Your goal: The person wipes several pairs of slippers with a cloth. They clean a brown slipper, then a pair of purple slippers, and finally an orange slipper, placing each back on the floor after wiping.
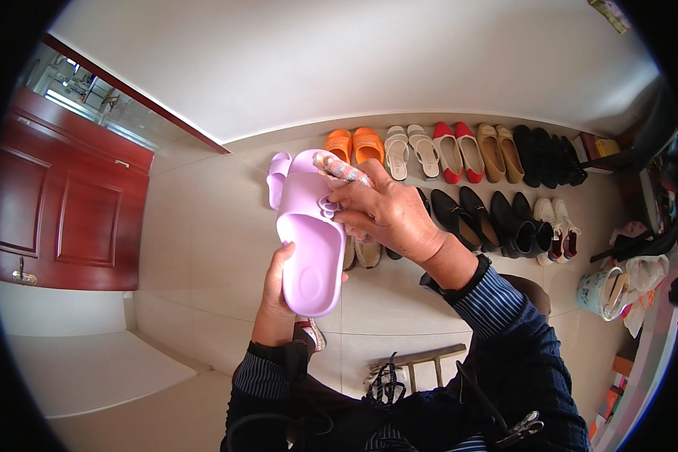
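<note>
My left hand [277,282] grips a light purple slide slipper [313,248] by its heel half, thumb on the near edge and fingers underneath. The slipper points away from me, its footbed facing up. In my right hand [387,209] is a crumpled pink and grey cloth [343,169], pressed against the right side of the slipper's strap beside a raised decoration [329,207]. A second light purple slipper [277,178] stands on the floor beyond, partly hidden by the held one.
Against the wall runs a row of shoes, including orange slides [368,146], white sandals [396,158], red-toed flats [447,158] and tan loafers [489,152]. Nearer are black shoes [457,217] and white sneakers [556,226]. A bin [593,291] stands right; a red door [73,198] is left.
</note>
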Demonstrator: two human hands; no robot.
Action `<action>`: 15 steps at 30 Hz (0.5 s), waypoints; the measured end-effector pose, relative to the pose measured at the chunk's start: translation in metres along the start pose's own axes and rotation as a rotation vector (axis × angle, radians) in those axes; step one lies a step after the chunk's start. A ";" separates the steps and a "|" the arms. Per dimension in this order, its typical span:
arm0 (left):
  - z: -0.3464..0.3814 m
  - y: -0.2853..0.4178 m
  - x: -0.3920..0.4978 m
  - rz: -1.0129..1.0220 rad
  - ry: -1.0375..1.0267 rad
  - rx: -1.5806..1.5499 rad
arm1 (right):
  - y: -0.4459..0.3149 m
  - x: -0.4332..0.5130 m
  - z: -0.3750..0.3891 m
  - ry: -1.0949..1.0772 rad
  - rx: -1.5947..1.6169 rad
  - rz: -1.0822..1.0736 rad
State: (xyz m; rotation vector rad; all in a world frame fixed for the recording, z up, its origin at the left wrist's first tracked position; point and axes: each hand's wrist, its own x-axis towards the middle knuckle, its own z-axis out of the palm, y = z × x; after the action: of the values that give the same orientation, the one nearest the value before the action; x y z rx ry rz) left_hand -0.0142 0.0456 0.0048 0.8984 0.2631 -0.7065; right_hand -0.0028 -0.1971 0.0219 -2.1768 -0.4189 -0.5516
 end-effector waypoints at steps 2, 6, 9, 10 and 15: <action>0.001 0.000 -0.001 0.004 0.016 0.014 | -0.001 0.000 0.000 0.022 0.000 -0.004; 0.001 -0.001 0.000 0.011 -0.021 0.010 | -0.003 -0.002 0.005 0.014 0.174 0.167; -0.002 -0.003 0.002 0.027 -0.014 0.024 | -0.001 -0.001 0.011 0.030 0.243 0.240; -0.003 -0.004 0.003 0.046 -0.028 0.024 | 0.000 -0.001 0.013 0.027 0.230 0.255; -0.003 -0.008 0.006 0.027 -0.010 0.049 | 0.005 0.000 0.011 -0.048 0.375 0.417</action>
State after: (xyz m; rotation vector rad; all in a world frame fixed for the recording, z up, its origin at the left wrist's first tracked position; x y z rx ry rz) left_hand -0.0147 0.0422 -0.0047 0.9433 0.2255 -0.6942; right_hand 0.0027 -0.1911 0.0124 -1.8428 -0.0744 -0.1719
